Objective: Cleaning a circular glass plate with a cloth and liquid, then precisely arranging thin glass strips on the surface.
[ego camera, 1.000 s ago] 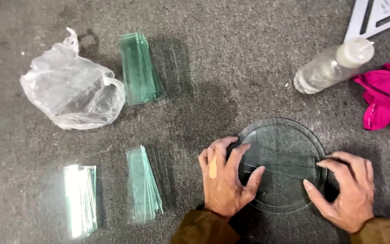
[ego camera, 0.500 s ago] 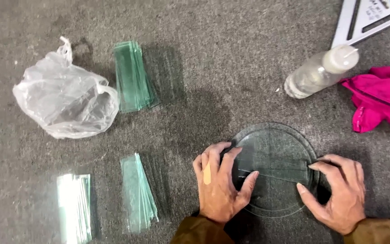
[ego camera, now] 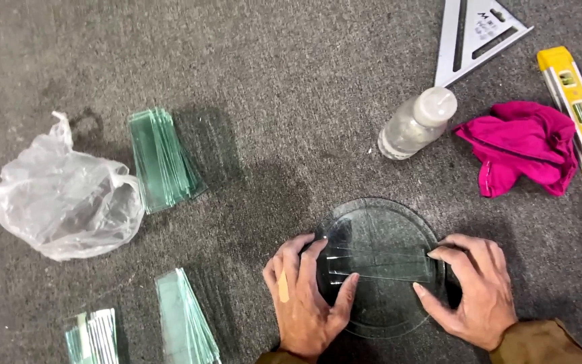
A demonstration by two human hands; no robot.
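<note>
Grey carpet (ego camera: 291, 81) surface, even overhead light

Glass strip (ego camera: 380, 263) on round disc (ego camera: 399, 222); bottle (ego camera: 415, 124) behind.
</note>
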